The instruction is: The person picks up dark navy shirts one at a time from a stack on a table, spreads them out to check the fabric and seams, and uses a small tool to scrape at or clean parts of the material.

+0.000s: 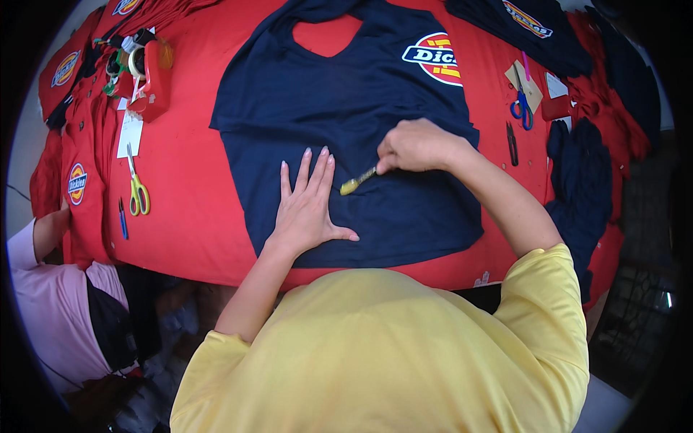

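A dark navy garment [303, 108] with a cut-out neck opening and a bright round patch [433, 58] lies spread in front of me. My left hand [306, 209] rests flat on its lower part, fingers stretched out and thumb apart. Just right of it, my right hand [419, 146] is closed around the handle of a small brush [351, 185]. Its yellow head points down to the left and appears to touch the cloth beside my left fingers. Slight creases run through the fabric there.
Red cloth [180, 216] covers the table. On the left lie yellow-handled scissors [138, 189], blue snips [123, 219] and a red tape dispenser [150, 86]. Blue scissors [521, 108] and dark snips [512, 144] lie right, near folded garments [581, 173]. Another person's pink sleeve [23, 249] shows at left.
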`<control>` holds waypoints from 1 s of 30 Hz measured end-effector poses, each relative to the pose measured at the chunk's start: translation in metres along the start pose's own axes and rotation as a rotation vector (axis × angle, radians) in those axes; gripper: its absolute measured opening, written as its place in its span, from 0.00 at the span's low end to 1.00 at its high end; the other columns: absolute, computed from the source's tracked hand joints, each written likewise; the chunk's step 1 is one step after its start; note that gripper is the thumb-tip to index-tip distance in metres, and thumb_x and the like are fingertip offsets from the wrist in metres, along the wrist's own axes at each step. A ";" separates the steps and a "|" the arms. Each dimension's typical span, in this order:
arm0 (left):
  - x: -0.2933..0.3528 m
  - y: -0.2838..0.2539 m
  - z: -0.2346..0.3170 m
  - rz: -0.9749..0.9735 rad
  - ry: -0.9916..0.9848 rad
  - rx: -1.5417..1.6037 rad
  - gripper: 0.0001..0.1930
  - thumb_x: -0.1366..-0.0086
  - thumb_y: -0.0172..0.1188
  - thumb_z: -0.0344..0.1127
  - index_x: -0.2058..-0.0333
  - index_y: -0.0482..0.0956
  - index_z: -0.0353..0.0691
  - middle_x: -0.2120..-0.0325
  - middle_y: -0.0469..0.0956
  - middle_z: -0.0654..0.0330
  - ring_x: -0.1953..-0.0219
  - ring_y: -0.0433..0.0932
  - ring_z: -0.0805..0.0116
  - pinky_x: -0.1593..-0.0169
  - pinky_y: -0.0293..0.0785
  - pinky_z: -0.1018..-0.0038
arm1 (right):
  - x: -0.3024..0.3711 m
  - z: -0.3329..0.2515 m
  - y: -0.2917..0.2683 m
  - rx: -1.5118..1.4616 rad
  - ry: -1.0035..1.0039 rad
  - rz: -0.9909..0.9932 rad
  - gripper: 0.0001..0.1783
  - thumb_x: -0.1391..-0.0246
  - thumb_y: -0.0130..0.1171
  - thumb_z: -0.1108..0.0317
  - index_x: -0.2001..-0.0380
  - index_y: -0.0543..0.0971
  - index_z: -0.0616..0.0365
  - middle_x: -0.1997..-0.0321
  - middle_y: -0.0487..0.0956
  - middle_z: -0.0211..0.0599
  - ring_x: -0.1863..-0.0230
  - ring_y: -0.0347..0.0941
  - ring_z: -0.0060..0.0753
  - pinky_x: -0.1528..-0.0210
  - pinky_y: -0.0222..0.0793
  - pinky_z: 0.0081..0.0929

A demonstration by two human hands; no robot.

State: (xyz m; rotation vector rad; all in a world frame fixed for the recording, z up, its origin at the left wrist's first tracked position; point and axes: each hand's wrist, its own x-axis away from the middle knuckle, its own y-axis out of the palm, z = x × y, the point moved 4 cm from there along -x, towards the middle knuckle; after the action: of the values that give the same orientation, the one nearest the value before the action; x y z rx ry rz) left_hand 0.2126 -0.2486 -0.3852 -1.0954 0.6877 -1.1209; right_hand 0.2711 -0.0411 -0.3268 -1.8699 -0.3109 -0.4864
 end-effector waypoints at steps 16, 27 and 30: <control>0.000 0.001 0.011 0.035 0.084 0.041 0.72 0.67 0.74 0.64 0.29 0.39 0.41 0.32 0.59 0.64 0.27 0.42 0.51 0.30 0.30 0.38 | 0.029 0.011 0.036 -0.077 0.139 0.373 0.15 0.44 0.58 0.52 0.71 0.84 0.51 0.70 0.83 0.42 0.62 0.79 0.48 0.60 0.73 0.42; -0.001 0.001 0.008 -0.023 0.048 0.041 0.74 0.69 0.74 0.66 0.29 0.39 0.39 0.31 0.55 0.61 0.26 0.37 0.51 0.30 0.28 0.39 | 0.009 -0.014 0.020 0.040 -0.096 -0.031 0.16 0.45 0.59 0.51 0.69 0.84 0.50 0.68 0.83 0.40 0.58 0.79 0.45 0.56 0.72 0.41; -0.001 -0.003 0.008 -0.044 0.049 0.039 0.74 0.69 0.75 0.65 0.29 0.40 0.40 0.30 0.54 0.60 0.26 0.37 0.51 0.30 0.28 0.39 | 0.004 -0.017 0.021 0.062 -0.138 -0.090 0.16 0.46 0.60 0.50 0.68 0.85 0.49 0.66 0.83 0.38 0.57 0.79 0.43 0.56 0.72 0.40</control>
State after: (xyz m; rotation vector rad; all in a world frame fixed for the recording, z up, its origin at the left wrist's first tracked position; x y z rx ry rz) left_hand 0.2185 -0.2454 -0.3800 -1.0577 0.6802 -1.1971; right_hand 0.2808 -0.0641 -0.3377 -1.8382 -0.4994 -0.4044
